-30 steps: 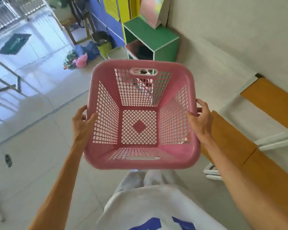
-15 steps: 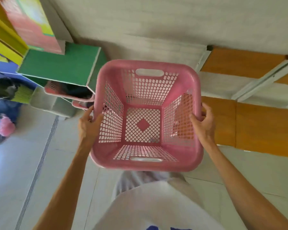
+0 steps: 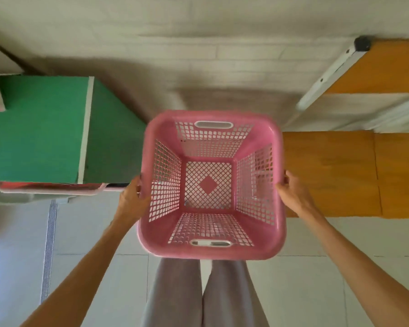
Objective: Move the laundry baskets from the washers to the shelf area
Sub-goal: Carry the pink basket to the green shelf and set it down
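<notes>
Pink plastic basket [image 3: 211,185], empty and with lattice walls, is held level in the air in front of the person, above the pale tiled floor [image 3: 85,256] and over the legs in grey trousers [image 3: 206,296]. The left hand [image 3: 130,197] is curled around the basket's left rim, thumb on top and fingers under the lip. The right hand [image 3: 293,194] grips the right rim the same way, closed tight on the edge. White handle slots sit in the near and far walls, untouched. To the left, close to the basket's corner but apart from it, stands a green box shelf [image 3: 40,128] with the rim of another pink basket [image 3: 52,188] showing under its edge. To the right lie orange wooden boards [image 3: 328,171] in a white metal frame [image 3: 328,69]. Ahead of the basket, a bare strip of floor runs up to the whitish brick wall [image 3: 198,55], between shelf and boards
</notes>
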A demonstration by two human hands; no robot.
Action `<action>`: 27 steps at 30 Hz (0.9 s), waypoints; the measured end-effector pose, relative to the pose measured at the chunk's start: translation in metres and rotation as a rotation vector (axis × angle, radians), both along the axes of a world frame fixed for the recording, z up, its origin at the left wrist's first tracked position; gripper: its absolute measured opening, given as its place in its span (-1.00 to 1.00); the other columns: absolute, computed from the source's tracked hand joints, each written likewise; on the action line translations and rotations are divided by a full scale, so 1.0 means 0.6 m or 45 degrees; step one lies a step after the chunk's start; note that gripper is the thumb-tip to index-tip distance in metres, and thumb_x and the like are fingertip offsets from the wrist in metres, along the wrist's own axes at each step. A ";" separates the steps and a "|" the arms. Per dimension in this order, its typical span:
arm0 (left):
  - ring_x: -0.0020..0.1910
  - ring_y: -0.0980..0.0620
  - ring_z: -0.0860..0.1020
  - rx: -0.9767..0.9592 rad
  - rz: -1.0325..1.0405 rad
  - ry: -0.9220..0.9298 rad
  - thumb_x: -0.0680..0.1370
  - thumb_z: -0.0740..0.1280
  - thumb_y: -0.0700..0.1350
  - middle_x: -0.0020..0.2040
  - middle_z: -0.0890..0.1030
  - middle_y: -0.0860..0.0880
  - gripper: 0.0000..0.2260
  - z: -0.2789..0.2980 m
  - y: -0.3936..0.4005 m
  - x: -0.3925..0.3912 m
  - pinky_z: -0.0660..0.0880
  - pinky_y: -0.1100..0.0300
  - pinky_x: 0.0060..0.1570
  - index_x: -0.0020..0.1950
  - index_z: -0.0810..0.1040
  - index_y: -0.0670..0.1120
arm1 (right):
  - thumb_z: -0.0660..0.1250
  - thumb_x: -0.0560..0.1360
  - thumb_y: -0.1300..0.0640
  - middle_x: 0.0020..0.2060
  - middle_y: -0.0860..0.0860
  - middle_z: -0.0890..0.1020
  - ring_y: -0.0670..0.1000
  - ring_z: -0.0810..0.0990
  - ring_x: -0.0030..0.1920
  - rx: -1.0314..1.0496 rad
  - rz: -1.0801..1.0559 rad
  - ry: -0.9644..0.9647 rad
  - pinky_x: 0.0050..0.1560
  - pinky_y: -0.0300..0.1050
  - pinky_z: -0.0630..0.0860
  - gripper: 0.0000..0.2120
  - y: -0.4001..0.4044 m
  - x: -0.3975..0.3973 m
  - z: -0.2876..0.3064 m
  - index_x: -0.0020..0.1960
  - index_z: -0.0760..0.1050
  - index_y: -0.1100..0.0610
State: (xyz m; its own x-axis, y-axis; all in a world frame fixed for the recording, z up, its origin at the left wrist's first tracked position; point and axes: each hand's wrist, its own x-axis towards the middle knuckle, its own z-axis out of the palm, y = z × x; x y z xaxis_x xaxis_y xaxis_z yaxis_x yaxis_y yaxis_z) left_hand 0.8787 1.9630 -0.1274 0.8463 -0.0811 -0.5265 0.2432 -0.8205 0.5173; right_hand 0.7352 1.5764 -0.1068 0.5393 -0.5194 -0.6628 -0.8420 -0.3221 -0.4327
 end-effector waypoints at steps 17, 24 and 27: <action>-0.42 -0.15 0.62 0.124 -0.164 -0.181 0.57 0.32 -0.27 -0.10 0.69 -0.18 -0.58 -0.326 -0.040 0.068 0.66 -0.04 -0.34 0.43 0.39 -0.22 | 0.37 0.53 0.25 -0.13 0.13 0.68 0.11 0.71 -0.21 -0.054 0.184 0.245 -0.18 0.06 0.69 -0.92 -0.056 0.147 -0.331 0.03 0.56 0.21; -0.28 -0.20 0.66 0.193 -0.097 -0.151 0.56 0.31 -0.25 -0.01 0.69 -0.15 -0.57 -0.374 -0.036 0.099 0.66 -0.15 -0.28 0.42 0.38 -0.11 | 0.35 0.54 0.28 -0.15 0.09 0.66 0.03 0.65 -0.24 -0.079 0.210 0.182 -0.41 -0.24 0.49 -0.95 -0.051 0.164 -0.360 0.00 0.54 0.19; -0.20 -0.23 0.66 0.178 -0.116 -0.188 0.55 0.30 -0.28 0.04 0.66 -0.20 -0.52 -0.375 -0.034 0.090 0.66 -0.16 -0.20 0.46 0.30 -0.14 | 0.35 0.55 0.24 -0.12 0.09 0.66 0.05 0.67 -0.20 -0.104 0.240 0.170 -0.37 -0.22 0.53 -0.85 -0.054 0.157 -0.367 0.11 0.48 0.21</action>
